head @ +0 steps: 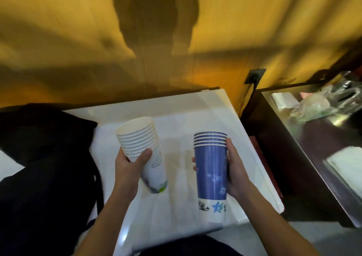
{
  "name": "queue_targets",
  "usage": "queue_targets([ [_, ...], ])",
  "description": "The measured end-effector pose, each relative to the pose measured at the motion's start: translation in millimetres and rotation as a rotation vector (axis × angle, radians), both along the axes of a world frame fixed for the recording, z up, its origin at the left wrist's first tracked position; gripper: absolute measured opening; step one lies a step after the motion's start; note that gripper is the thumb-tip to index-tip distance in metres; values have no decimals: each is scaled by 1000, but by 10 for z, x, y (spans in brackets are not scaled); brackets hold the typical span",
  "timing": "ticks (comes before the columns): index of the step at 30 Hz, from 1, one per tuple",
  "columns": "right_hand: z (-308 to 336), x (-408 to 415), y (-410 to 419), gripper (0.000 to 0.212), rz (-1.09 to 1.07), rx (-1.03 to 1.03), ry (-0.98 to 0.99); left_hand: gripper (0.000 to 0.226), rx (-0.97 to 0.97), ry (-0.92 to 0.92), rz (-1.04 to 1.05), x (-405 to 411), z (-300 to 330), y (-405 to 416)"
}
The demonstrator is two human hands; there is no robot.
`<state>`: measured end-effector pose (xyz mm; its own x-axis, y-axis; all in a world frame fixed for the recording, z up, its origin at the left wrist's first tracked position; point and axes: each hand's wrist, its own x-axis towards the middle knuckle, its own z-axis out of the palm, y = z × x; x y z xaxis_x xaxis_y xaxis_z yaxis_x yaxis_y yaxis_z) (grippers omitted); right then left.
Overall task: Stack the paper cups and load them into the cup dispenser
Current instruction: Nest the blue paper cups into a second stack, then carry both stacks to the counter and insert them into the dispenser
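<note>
My left hand (pixel 128 164) grips a stack of several white paper cups (pixel 143 148), tilted with the rims pointing up and to the left, above the white table (pixel 195 110). My right hand (pixel 234 169) holds a stack of several blue paper cups (pixel 211 169) upright, thumb side on the right wall, fingertips showing at the left. The blue stack has a white band with a star print at its base. The two stacks are apart, side by side. No cup dispenser is in view.
A black bag (pixel 45 157) lies at the left of the table. A dark glass-topped cabinet (pixel 313 138) with plastic wrapping and papers stands to the right. A wall socket with a cable (pixel 254 76) sits on the yellow wall behind.
</note>
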<state>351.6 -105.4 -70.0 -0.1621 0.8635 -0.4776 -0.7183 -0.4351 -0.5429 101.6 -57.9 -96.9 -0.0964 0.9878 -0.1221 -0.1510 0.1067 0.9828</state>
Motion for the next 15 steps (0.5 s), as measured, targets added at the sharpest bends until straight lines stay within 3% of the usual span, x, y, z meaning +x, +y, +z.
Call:
queue_targets([
  [10,126,-431,-697,72,-232,-32,-139,122,-255,-274,-378,-189,182,-205],
  [15,126,-566,-1096,102,-317,-44,-214,122,-283,-260,-578,-135,258,-348],
])
